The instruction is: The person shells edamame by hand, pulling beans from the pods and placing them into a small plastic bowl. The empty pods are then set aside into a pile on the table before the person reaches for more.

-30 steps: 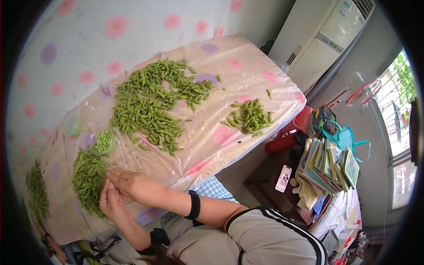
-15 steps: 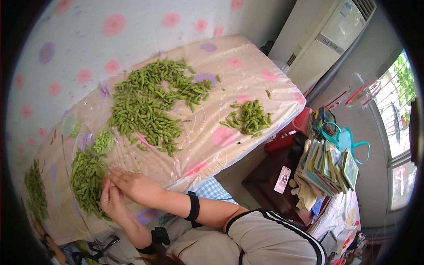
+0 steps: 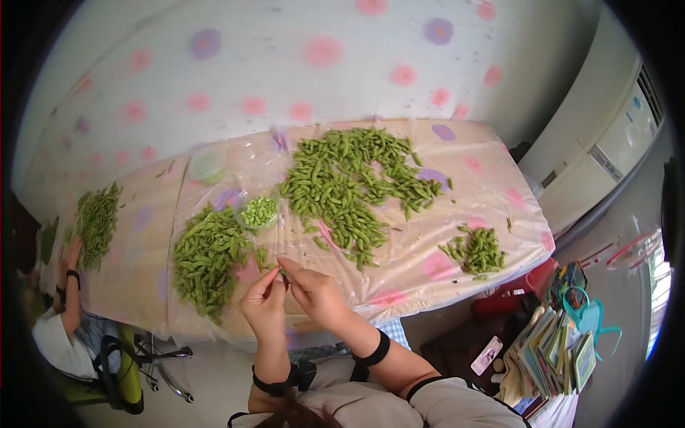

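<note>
My left hand (image 3: 265, 303) and my right hand (image 3: 314, 289) meet at the table's front edge, fingertips pinched together around a small green pod (image 3: 283, 272). Just left of them lies a heap of green pods (image 3: 210, 260). Behind the hands stands a clear bowl of shelled green beans (image 3: 259, 212). A larger pile of pods (image 3: 342, 185) spreads over the middle of the table, and a small pile (image 3: 477, 251) lies at the right.
The table (image 3: 407, 285) has a flowered plastic cover. A second clear container (image 3: 207, 165) stands at the back. At far left a co-worker's hand (image 3: 73, 250) is beside another pod pile (image 3: 98, 225). Books (image 3: 546, 349), a phone (image 3: 486, 355) and a teal bag (image 3: 585, 314) are at right.
The camera view has swung left, so the table and piles appear farther right and the co-worker shows more. My hands have moved off the near pod heap and now pinch a pod between them.
</note>
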`<action>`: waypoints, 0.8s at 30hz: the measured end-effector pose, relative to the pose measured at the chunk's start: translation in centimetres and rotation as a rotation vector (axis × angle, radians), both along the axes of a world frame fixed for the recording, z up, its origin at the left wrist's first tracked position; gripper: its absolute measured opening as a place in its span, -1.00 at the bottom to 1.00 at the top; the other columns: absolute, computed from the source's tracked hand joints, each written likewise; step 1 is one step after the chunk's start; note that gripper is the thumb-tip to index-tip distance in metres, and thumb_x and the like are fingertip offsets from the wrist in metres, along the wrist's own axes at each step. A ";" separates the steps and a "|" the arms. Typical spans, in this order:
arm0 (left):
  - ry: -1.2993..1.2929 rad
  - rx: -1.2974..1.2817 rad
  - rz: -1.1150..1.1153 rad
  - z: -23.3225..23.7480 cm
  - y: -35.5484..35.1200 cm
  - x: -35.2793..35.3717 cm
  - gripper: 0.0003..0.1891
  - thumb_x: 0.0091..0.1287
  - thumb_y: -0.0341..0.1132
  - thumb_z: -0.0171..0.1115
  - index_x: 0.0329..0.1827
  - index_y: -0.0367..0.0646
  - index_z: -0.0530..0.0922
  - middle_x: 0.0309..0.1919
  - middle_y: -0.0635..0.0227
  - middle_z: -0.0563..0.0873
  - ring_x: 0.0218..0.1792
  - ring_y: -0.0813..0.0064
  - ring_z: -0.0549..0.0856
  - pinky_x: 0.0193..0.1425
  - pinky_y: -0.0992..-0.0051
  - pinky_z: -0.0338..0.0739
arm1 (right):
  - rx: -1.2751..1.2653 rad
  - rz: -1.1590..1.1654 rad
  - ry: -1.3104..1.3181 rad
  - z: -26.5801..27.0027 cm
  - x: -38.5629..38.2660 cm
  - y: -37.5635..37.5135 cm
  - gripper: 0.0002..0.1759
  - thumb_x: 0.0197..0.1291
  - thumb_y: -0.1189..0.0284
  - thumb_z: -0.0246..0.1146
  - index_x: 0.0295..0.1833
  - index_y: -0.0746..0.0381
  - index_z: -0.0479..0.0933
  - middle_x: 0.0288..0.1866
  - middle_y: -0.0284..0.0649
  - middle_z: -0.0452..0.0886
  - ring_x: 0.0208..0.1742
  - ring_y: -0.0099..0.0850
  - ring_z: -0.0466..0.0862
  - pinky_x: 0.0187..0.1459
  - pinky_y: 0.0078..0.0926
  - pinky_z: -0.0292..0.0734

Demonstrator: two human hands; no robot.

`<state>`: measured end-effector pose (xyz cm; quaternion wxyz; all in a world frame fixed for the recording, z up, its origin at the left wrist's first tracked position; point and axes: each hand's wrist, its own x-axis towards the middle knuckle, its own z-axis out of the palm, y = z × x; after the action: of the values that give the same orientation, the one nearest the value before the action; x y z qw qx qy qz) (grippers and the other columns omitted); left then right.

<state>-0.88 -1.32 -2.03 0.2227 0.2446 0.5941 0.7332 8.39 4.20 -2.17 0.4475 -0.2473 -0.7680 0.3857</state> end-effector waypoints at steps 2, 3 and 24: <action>0.068 -0.057 -0.046 0.6 -0.1 0.2 -0.81 0.24 -0.57 0.23 -0.11 -0.43 0.64 -0.36 0.37 0.70 -0.37 0.70 0.61 -0.24 0.71 0.51 | -0.079 0.019 -0.061 0.6 0.3 -0.1 -0.56 0.20 0.61 0.14 0.23 0.27 0.44 -0.14 0.04 0.64 -0.19 -0.21 0.69 -0.18 -0.46 0.56; 0.119 -0.087 -0.049 1.1 -0.1 0.3 -0.81 0.24 -0.58 0.23 -0.10 -0.43 0.64 -0.37 0.39 0.69 -0.38 0.72 0.60 -0.25 0.71 0.51 | -0.162 0.004 -0.086 0.7 0.3 -0.1 -0.57 0.21 0.60 0.15 0.23 0.27 0.44 -0.17 0.03 0.64 -0.22 -0.25 0.69 -0.21 -0.48 0.55; 0.183 -0.054 -0.054 -0.5 0.3 0.5 -0.79 0.26 -0.57 0.21 -0.05 -0.42 0.62 -0.37 0.37 0.70 -0.38 0.72 0.61 -0.28 0.68 0.55 | -0.665 -0.011 0.121 -0.5 -0.2 0.0 -0.71 0.34 0.47 0.06 0.08 0.39 0.52 -0.36 -0.19 0.66 -0.33 -0.53 0.70 -0.29 -0.61 0.57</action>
<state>-0.42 -1.00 -2.53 0.1941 0.3203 0.6248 0.6851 8.22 4.21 -2.72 0.3893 -0.3605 -0.5709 0.6265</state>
